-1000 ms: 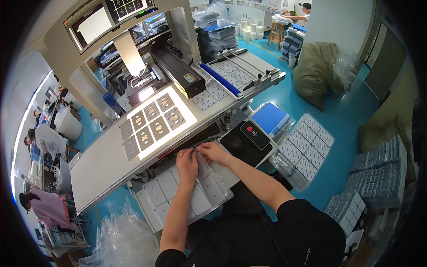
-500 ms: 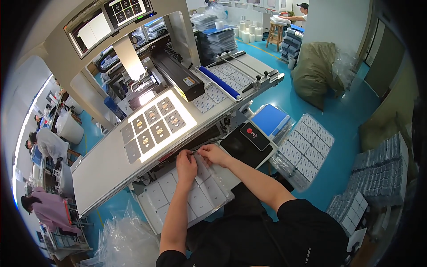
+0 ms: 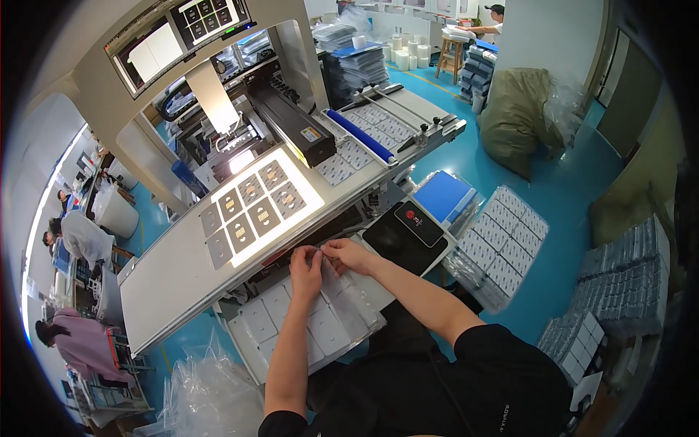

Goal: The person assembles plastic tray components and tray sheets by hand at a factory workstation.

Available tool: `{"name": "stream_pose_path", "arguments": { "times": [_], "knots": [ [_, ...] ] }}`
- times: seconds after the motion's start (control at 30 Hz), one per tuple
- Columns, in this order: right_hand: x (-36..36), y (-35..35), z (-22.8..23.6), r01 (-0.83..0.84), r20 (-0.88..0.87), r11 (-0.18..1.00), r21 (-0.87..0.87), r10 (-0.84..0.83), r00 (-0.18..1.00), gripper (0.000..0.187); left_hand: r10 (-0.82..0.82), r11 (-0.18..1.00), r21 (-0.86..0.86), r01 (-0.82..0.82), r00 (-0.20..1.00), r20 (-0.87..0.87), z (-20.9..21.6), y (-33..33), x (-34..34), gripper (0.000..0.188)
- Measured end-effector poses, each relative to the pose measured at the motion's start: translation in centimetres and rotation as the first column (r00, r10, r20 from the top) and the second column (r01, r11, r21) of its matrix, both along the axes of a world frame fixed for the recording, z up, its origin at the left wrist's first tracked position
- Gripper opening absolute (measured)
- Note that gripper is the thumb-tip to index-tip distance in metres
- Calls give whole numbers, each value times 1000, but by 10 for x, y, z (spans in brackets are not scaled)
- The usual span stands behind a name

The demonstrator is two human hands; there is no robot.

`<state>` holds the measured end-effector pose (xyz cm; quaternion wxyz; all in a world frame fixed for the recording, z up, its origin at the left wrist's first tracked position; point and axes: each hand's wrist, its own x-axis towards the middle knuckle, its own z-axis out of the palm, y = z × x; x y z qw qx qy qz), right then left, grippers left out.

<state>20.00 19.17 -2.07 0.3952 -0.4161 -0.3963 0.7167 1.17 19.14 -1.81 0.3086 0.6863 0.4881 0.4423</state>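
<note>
My left hand (image 3: 306, 269) and my right hand (image 3: 348, 256) meet at the far edge of a stack of sheets of white square pieces (image 3: 273, 304), which lies on a low shelf in front of me. Fingers of both hands are pinched together on a thin clear plastic film (image 3: 354, 306), part of it raised off the stack's right side. The fingertips almost touch; exactly how each grips the edge is too small to make out. Just beyond them runs the front edge of a long machine bed (image 3: 164, 291).
Dark square pieces (image 3: 240, 231) lie on the bed's lit panel under a black machine head (image 3: 291, 124). To the right are a black phone-like device (image 3: 419, 223), a blue sheet (image 3: 442, 195) and a patterned sheet stack (image 3: 502, 240). Crumpled clear plastic (image 3: 207, 386) lies at lower left.
Both hands have stayed at the stack's far edge, shifting only slightly. The clear film stands out more from the stack's right side. The lit pieces appear slightly shifted in the picture.
</note>
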Motion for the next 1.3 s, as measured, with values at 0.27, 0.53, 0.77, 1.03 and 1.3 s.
{"name": "stream_pose_path", "arguments": {
  "times": [0.27, 0.53, 0.77, 1.03, 1.3],
  "knots": [
    [-2, 0, 9, -41, -3, 999, -29, 41, 999, 28, 17, 1000, 15, -19, 995, 103, 11, -9, 4, 17],
    [-10, -2, 14, -88, -140, 993, -79, 76, 987, 24, -1, 995, 95, -10, 994, 108, 16, -13, 0, 20],
    [-12, 2, 9, -125, -179, 989, -73, 111, 978, 24, 10, 997, 75, -19, 992, 122, 16, -15, -2, 23],
    [-11, 1, 22, -112, -149, 988, -104, 96, 984, 28, 32, 996, 77, -44, 987, 155, 18, -19, -1, 24],
    [-9, 8, 14, -159, -212, 981, -107, 134, 968, 26, 43, 996, 74, -56, 987, 156, 18, -18, -1, 25]
  ]
}}
